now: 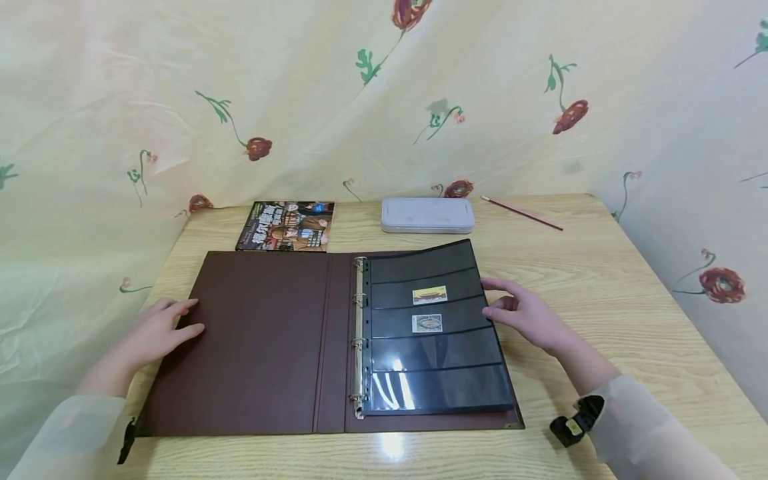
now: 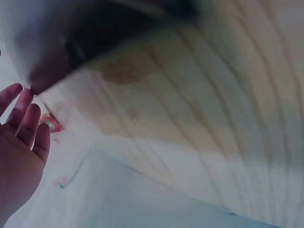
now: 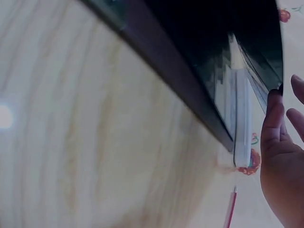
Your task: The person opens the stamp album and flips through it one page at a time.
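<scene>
Fingers relaxed, the left hand (image 1: pixel 150 339) touches the open binder (image 1: pixel 264 333) at lower centre. Right of centre, the right hand (image 1: pixel 534 319) touches a black page's (image 1: pixel 441 350) edge; whether it pinches, I cannot tell.

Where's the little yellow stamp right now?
In the head view, the yellow stamp sits in the second strip from the top of the black page, right of the metal rings and just above the grey stamp.

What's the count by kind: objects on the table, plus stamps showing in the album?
Album: 1
Stamps: 2
Book: 1
White case: 1
Red pencil: 1
Total: 6
</scene>
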The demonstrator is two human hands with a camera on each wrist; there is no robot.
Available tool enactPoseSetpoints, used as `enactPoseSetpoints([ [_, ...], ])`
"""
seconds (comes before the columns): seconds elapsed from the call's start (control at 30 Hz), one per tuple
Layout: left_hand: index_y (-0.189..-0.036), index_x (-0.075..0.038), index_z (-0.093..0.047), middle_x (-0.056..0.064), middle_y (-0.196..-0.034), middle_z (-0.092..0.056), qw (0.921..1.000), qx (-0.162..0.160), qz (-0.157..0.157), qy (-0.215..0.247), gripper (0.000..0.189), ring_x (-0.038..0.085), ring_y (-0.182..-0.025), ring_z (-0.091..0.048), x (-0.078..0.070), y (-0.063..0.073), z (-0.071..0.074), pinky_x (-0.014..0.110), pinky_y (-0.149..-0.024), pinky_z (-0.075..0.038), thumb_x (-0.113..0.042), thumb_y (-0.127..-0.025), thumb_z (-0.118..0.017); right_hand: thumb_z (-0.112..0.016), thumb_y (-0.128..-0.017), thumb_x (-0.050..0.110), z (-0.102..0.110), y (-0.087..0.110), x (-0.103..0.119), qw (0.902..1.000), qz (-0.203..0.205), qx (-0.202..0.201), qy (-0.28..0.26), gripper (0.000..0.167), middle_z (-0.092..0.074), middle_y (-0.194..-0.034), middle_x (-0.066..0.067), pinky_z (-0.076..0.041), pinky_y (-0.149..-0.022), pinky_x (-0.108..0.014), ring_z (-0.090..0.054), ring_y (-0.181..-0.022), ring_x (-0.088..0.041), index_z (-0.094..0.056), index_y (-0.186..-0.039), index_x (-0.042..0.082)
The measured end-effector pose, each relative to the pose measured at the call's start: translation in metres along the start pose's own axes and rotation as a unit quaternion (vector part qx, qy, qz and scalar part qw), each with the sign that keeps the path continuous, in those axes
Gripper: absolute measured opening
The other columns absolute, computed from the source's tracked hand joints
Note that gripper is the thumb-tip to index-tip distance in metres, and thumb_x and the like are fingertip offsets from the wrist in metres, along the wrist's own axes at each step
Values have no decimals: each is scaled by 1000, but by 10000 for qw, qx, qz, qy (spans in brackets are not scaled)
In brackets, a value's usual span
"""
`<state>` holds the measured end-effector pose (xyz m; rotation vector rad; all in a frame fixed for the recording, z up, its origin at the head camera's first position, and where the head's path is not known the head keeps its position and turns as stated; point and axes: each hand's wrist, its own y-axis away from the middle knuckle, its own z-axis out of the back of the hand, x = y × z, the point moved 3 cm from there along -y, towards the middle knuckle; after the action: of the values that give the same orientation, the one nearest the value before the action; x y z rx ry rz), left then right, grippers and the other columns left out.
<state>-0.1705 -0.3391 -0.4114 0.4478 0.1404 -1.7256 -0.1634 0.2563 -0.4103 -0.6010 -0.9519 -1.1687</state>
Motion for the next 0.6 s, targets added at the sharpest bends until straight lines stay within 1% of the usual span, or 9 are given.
enactPoseSetpoints([
  [0.13, -134, 9, -41, 28, -114, -52, 10000, 20, -11, -89, 71, 46, -104, -45, -10, -5, 2, 57, -85, -37, -43, -89, -59, -64, -90, 22, 2, 0, 3, 9998, -80, -80, -132, 57, -49, -127, -19, -50, -74, -27, -59, -92, -13, -42, -138, 0],
  [0.3, -135, 7, -40, 27, -114, -51, 10000, 14, -57, 55, 73, 44, -104, -45, -21, -11, 4, 57, -85, -37, -43, -88, -61, -65, -89, 20, 3, 0, 8, 9999, 15, -109, -102, 51, -56, -116, -17, -49, -73, -26, -58, -90, -15, -48, -133, 0],
  [0.4, -136, 7, -38, 27, -115, -51, 9998, 24, -87, 164, 74, 43, -104, -46, -28, -16, 5, 57, -85, -38, -43, -87, -62, -65, -89, 20, 4, 0, 12, 9999, 23, -103, -42, 50, -58, -110, -17, -49, -72, -26, -58, -88, -15, -50, -132, 1],
  [0.5, -137, 6, -37, 27, -117, -51, 9995, 64, -116, 273, 74, 42, -104, -47, -36, -21, 6, 56, -84, -38, -43, -87, -63, -65, -89, 21, 6, 0, 16, 10000, -12, -53, 6, 52, -58, -111, -16, -48, -73, -26, -59, -87, -14, -48, -134, 3],
  [0.6, -138, 5, -37, 26, -116, -51, 9990, 64, -230, 370, 74, 40, -103, -48, -43, -27, 5, 55, -84, -39, -41, -87, -63, -64, -90, 20, 7, -1, 21, 9999, -43, 51, -82, 54, -54, -119, -14, -48, -73, -28, -60, -87, -14, -45, -137, 5],
])
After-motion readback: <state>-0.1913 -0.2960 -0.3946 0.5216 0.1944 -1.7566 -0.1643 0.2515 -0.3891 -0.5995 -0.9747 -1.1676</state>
